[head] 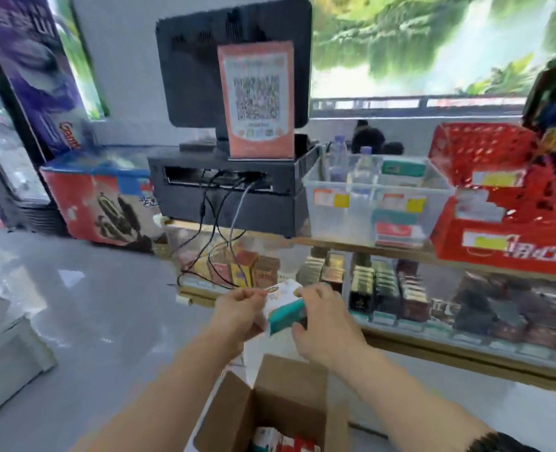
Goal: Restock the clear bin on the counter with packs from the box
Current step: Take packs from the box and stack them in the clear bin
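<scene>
Both my hands hold one white and teal pack in the air, above the open cardboard box at the bottom of the view. My left hand grips the pack's left end and my right hand grips its right side. More red, white and green packs lie inside the box. The clear bin stands up on the counter to the right of the till, with water bottles at its back and a few teal and red packs in its right part.
A black till with a QR-code sign sits on the counter's left, cables hanging down. Red crates stand right of the bin. The glass display case below holds many small boxes. An ice-cream freezer is at far left.
</scene>
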